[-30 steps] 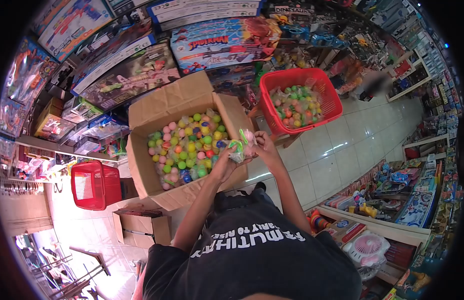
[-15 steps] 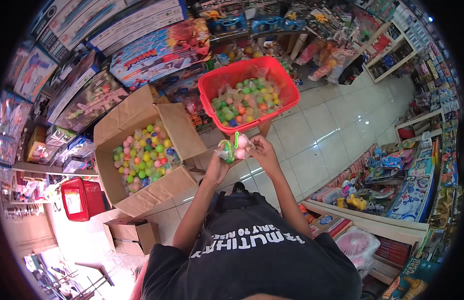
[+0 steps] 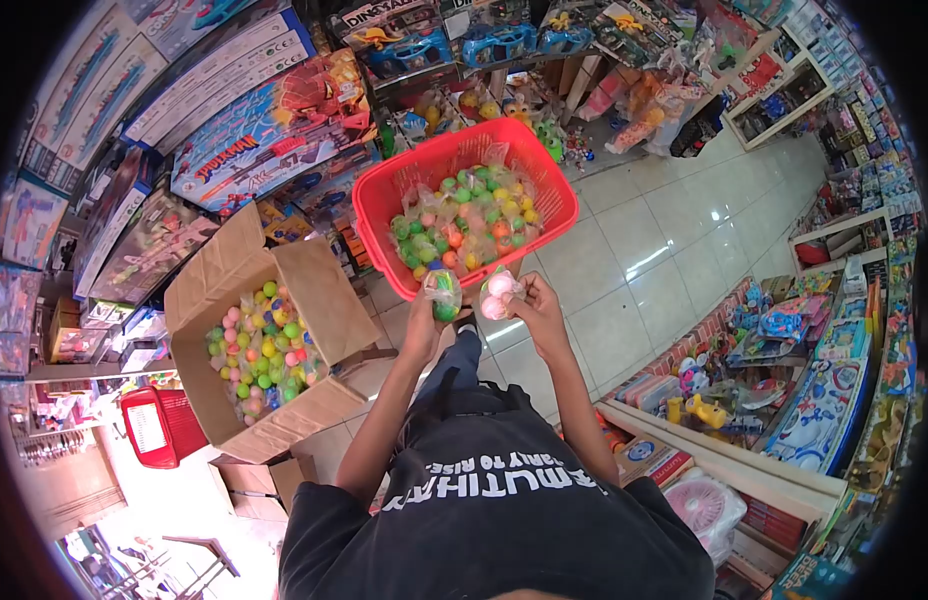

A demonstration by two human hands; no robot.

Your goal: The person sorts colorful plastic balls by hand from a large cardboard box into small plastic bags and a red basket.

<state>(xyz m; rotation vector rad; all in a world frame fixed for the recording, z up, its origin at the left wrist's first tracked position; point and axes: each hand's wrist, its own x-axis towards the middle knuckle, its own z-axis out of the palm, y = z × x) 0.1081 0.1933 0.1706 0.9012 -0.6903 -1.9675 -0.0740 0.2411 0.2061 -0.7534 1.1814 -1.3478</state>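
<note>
My left hand (image 3: 421, 322) grips a clear bag of green balls (image 3: 445, 296) just in front of the red basket. Beside it, my right hand (image 3: 537, 312) pinches a clear bag of pink balls (image 3: 498, 294); the two bags are apart. The red basket (image 3: 382, 262) holds many bagged balls in green, yellow and orange. To the left, an open cardboard box (image 3: 336, 312) contains more bagged balls of mixed colours.
A red basket (image 3: 180, 425) and a smaller cardboard box (image 3: 246, 490) stand at the lower left. Boxed toys (image 3: 274, 130) line the upper left. Shelves with toys (image 3: 706, 410) and a pink fan (image 3: 700, 505) are at the right. Tiled floor (image 3: 614, 260) shows beyond the basket.
The two bags, close together before, are now apart, one in each hand. The view has shifted, and the basket and cardboard box appear further left. One leg now shows below the basket.
</note>
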